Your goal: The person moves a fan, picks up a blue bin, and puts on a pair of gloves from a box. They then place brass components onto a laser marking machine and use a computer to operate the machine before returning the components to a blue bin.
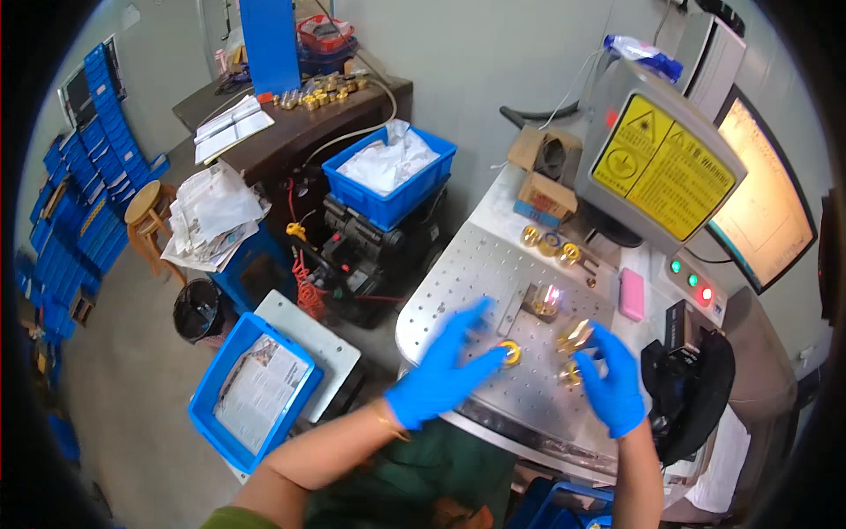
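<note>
My left hand [448, 368], in a blue glove, is over the near left part of a perforated metal worktable [445, 280]. Its fingers are spread and slightly blurred; the thumb tip reaches a small brass ring-shaped part [510, 353], and touching cannot be told. My right hand [615, 385], gloved alike, has thumb and forefinger around a shiny brass cylindrical fitting [575, 335], tilted and blurred. Just below it, beside the right thumb, stands another brass fitting [569, 374]. Between the hands and the machine, a brass part [545, 302] sits against a metal block [531, 298] under a bright spot.
Several brass parts [550, 243] line the table's far side near a cardboard box [548, 189]. A machine head with a yellow warning label [663, 167] overhangs the right. A pink case [631, 294] and black cloth [696, 410] lie there. Left is a blue tray [209, 388].
</note>
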The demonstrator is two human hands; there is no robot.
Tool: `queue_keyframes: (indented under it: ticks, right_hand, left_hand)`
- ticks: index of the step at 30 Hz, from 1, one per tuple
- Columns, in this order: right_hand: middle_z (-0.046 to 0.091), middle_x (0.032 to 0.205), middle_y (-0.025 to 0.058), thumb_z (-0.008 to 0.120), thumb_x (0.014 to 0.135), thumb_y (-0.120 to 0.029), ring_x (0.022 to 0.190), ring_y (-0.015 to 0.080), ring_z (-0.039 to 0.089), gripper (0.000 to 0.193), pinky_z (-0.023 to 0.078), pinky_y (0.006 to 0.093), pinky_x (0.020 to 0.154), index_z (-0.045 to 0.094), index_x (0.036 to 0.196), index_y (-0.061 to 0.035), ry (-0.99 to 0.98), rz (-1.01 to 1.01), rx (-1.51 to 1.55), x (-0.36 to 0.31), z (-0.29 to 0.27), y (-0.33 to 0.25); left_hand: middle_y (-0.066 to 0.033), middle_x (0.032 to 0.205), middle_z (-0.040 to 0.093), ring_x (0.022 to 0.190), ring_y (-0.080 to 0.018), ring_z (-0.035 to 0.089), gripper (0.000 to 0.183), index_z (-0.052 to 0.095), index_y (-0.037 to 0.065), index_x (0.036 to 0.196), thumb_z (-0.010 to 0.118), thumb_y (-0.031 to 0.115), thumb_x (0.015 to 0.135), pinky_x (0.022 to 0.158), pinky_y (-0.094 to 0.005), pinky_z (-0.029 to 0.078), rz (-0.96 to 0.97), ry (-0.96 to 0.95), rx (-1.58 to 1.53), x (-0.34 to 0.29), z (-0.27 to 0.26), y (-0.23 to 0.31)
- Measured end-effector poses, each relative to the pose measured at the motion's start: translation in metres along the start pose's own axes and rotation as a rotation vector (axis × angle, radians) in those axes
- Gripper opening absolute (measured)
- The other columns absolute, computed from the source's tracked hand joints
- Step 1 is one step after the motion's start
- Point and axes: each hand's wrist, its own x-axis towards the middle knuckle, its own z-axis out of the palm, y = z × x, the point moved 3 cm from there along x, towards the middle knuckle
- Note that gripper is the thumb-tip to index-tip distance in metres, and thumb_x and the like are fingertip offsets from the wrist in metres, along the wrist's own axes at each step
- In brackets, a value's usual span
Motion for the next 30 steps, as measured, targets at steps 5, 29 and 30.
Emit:
queue_keyframes:
  ticks: [5, 29, 30]
  right_hand:
    - [0.061, 0.1, 0.0061, 0.057, 0.082, -0.005, 0.079, 0.0095, 0.053, 0.037, 0.044, 0.0243, 0.071, 0.051, 0.118, 0.0001, 0.173, 0.241, 0.162, -0.019, -0.046, 0.034]
    - [0.049, 0.123, 0.0094, 0.049, 0.089, -0.013, 0.111, 0.0158, 0.046, 0.042, 0.034, 0.0284, 0.096, 0.042, 0.126, 0.0046, 0.224, 0.443, 0.276, -0.04, -0.089, 0.084]
    - [0.049, 0.123, 0.0094, 0.049, 0.089, -0.013, 0.111, 0.0158, 0.046, 0.042, 0.034, 0.0284, 0.096, 0.042, 0.126, 0.0046, 0.212, 0.442, 0.278, -0.039, -0.087, 0.08]
  left_hand:
    - [-0.0205, 0.116, 0.045, 0.1, -0.0374, 0.047, 0.071, 0.04, 0.0, 0.124, 0.071, 0.032, 0.069, 0.084, -0.0442, 0.041, 0.021, 0.358, 1.161, -0.075, -0.151, -0.067]
    - [-0.0126, 0.08, 0.062, 0.071, -0.0288, 0.056, 0.014, 0.058, 0.005, 0.082, 0.047, 0.013, 0.08, 0.071, -0.0328, 0.047, -1.503, 0.783, -0.56, -0.39, -0.155, -0.287]
    - [-0.0119, 0.083, 0.061, 0.075, -0.029, 0.055, 0.014, 0.057, 0.006, 0.084, 0.046, 0.013, 0.079, 0.073, -0.0346, 0.046, -1.408, 0.938, -0.681, -0.395, -0.165, -0.305]
